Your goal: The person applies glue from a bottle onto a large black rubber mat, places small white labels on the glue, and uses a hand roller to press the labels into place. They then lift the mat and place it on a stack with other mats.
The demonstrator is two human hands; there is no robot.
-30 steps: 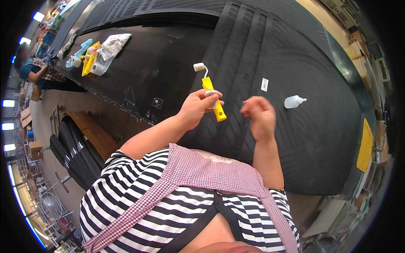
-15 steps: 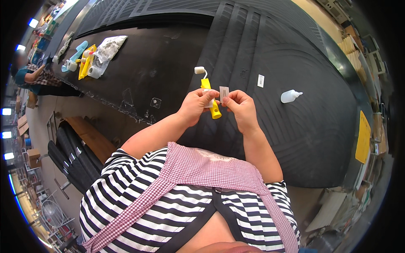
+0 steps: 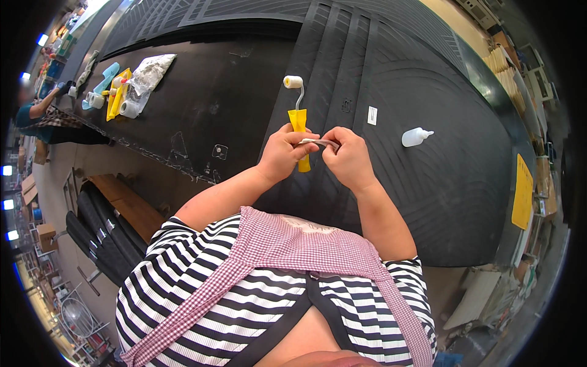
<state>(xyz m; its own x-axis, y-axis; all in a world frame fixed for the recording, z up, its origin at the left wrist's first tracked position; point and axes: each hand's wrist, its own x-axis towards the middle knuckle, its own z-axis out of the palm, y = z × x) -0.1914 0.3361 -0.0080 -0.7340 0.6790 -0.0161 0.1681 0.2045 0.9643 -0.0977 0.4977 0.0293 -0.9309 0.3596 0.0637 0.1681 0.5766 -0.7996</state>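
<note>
My left hand (image 3: 282, 154) is closed around the yellow handle of a small paint roller (image 3: 297, 119). Its white roller head points away from me on a bent metal rod. Between my two hands runs a thin pale label (image 3: 319, 141), seen nearly edge-on and slightly curved. The fingers of my left hand touch one end of it, and my right hand (image 3: 350, 158) pinches the other. Farther right, a white label (image 3: 372, 115) with dark print lies flat on the black sheet (image 3: 391, 183). Beyond that lies a translucent squeeze bottle (image 3: 416, 137) with a narrow nozzle, on its side.
A crumpled plastic bag (image 3: 151, 73), yellow packaging (image 3: 117, 101) and white rolls (image 3: 129, 109) lie at the table's far left. A yellow sheet (image 3: 521, 192) is on the right edge. Dark rolled material (image 3: 98, 226) stands left below the table. Another person (image 3: 49, 116) works far left.
The label in my right hand has turned from face-up to nearly edge-on and now meets my left fingers. The roller has tipped, its head farther from me.
</note>
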